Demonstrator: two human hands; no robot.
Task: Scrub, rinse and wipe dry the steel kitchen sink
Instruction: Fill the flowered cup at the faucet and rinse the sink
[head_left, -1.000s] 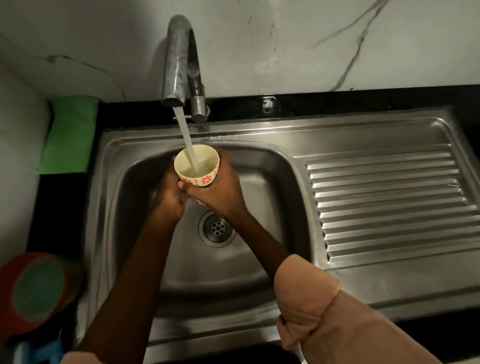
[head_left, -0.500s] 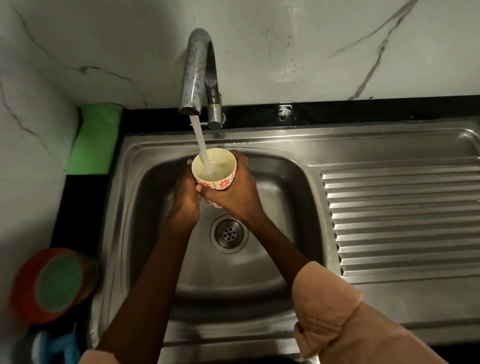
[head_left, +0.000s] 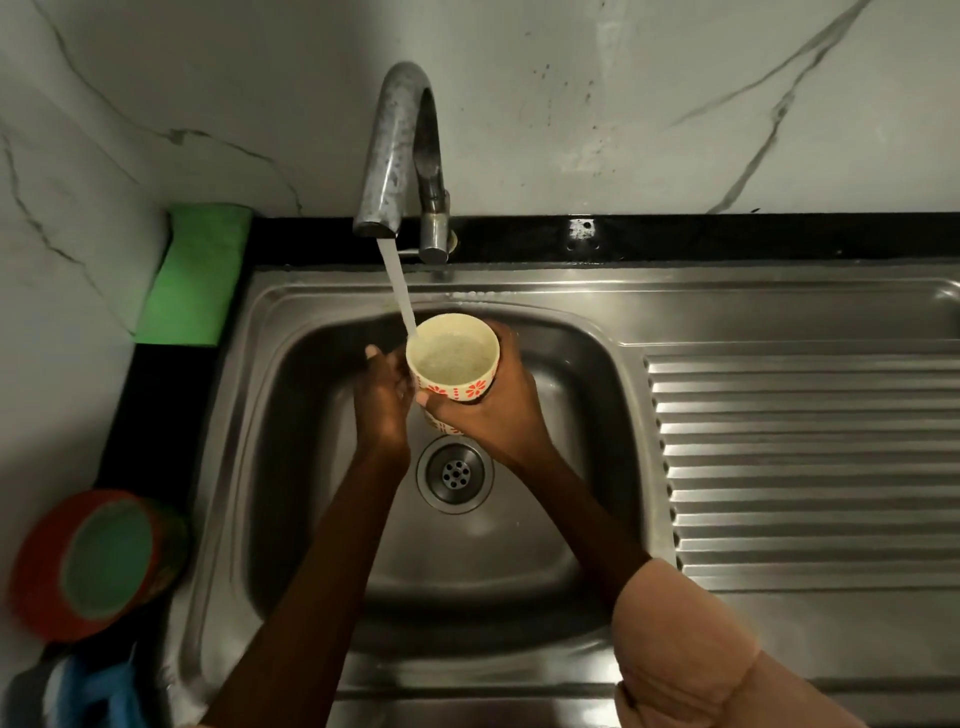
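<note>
White marble-look wall panels (head_left: 571, 104) with grey veins are running behind and to the left, meeting in a corner — dark specks are dotting the rear panel. A black countertop (head_left: 727, 236) is showing as a strip along the wall's foot and down the left side. Light is falling unevenly — the wall is glowing pale while the lower left corner is lying in shadow.

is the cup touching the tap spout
Apart. The head view shows the cup, gripped by the right hand, below the tap spout; only the water stream bridges the gap.
</note>
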